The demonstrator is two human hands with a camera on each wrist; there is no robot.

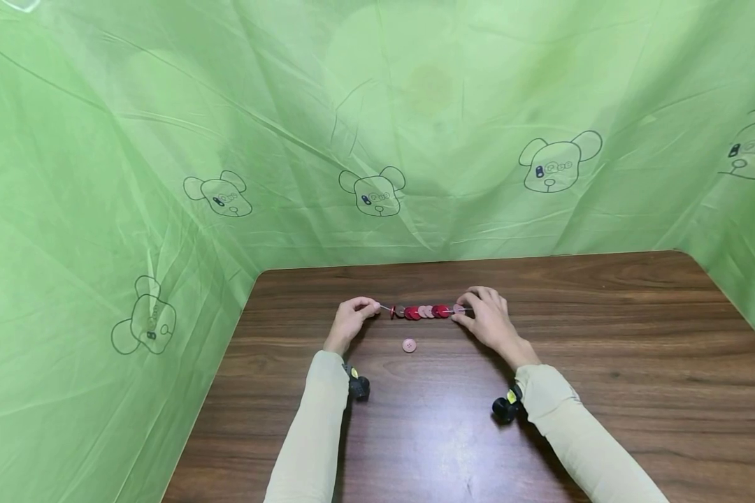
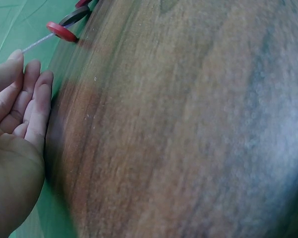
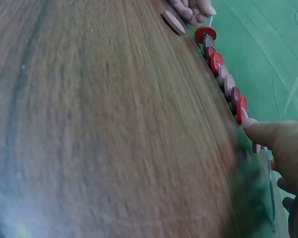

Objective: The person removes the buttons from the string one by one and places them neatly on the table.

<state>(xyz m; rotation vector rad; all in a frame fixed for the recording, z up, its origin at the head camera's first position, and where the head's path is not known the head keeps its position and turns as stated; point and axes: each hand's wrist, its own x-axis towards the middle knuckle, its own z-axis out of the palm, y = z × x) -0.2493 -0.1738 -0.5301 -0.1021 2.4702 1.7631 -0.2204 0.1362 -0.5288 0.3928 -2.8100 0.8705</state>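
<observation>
A row of red, dark and pink buttons (image 1: 413, 314) is threaded on a thin pale string (image 2: 37, 43) between the two hands. At its left end, my left hand (image 1: 349, 321) pinches the string between thumb and fingers, just beyond a red button (image 2: 61, 31). My right hand (image 1: 492, 323) holds a pink button (image 1: 458, 309) between thumb and fingers at the row's other end. In the right wrist view the thumb covers part of that button, and a loose tail of string (image 3: 271, 191) hangs below the fingers.
One loose pink button (image 1: 409, 345) lies on the dark wood table (image 1: 635, 363), nearer the body than the row. Green cloth (image 1: 453, 230) with bear drawings hangs behind the table and at its sides. Each wrist wears a small black camera (image 1: 359, 386).
</observation>
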